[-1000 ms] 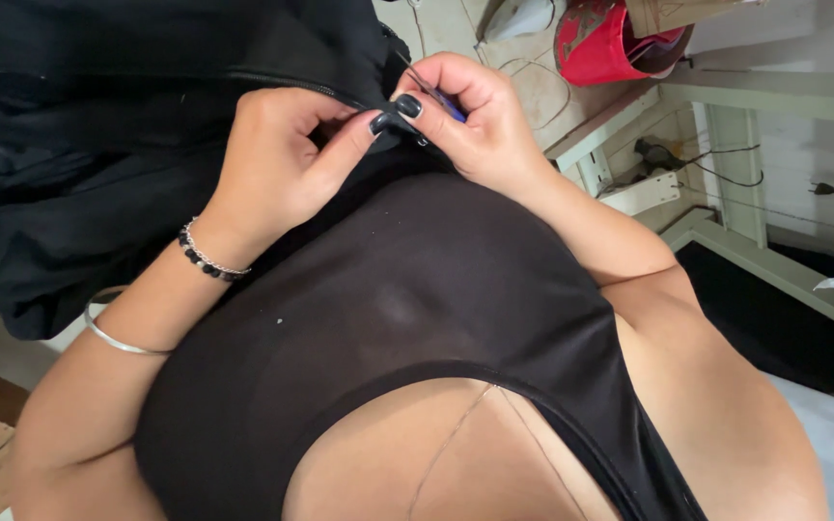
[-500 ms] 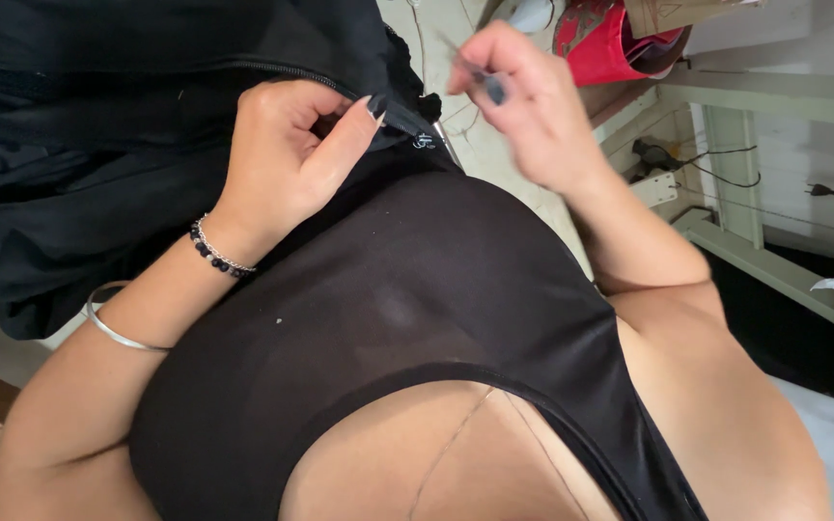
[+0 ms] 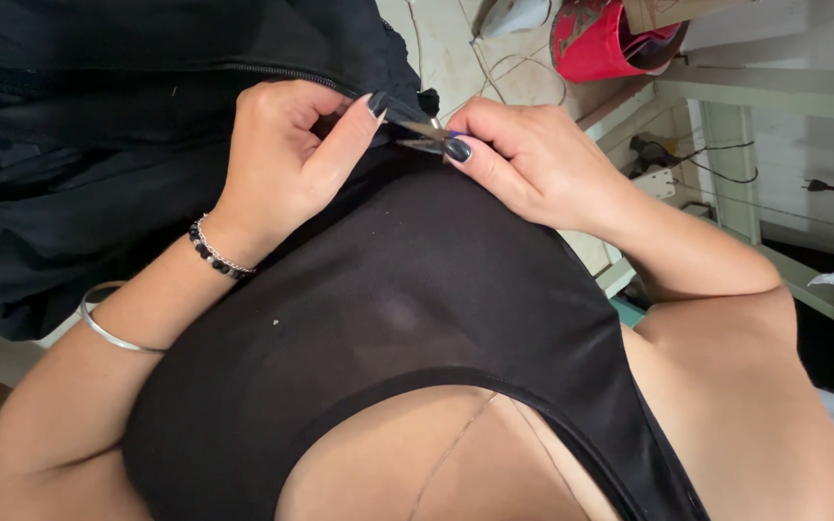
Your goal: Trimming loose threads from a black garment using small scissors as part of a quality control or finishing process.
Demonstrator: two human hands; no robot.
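left hand (image 3: 282, 164): we're pinching the black zippered fabric garment (image 3: 98, 125)
right hand (image 3: 533, 159): gripping small metal thread snips (image 3: 422, 135) at the fabric
behind: red cloth pouch (image 3: 596, 43)

The left hand (image 3: 287, 159) pinches the edge of a black jacket (image 3: 98, 125) beside its zipper (image 3: 272, 72). The right hand (image 3: 533, 159) holds small metal thread snips (image 3: 422, 135), their tips touching the pinched fabric. A beaded bracelet (image 3: 214, 253) and a silver bangle (image 3: 113, 328) circle the left forearm. A red container (image 3: 596, 43) sits beyond.
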